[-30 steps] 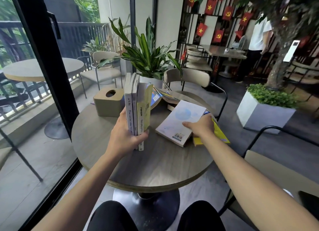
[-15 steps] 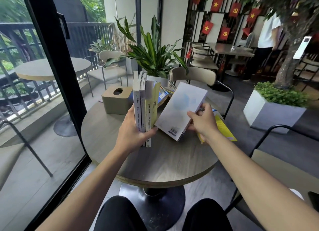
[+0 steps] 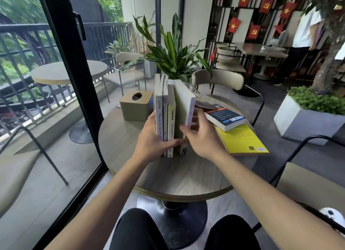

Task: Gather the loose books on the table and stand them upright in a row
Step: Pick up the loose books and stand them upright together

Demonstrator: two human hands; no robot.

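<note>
Left hand (image 3: 149, 139) clamped around three upright books (image 3: 165, 117), right hand (image 3: 202, 137) gripping a pale book (image 3: 183, 107) stood just beside them on the round worktop (image 3: 186, 175). Off to the right, a dark book (image 3: 225, 117) stacked flat on a yellow one (image 3: 242, 139); tissue box (image 3: 135, 105) behind left.

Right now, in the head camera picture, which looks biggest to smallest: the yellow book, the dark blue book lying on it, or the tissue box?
1. yellow book, though partly covered.
2 and 3. dark blue book and tissue box look about alike; the box stands farther back, so I will not rank them.
</note>
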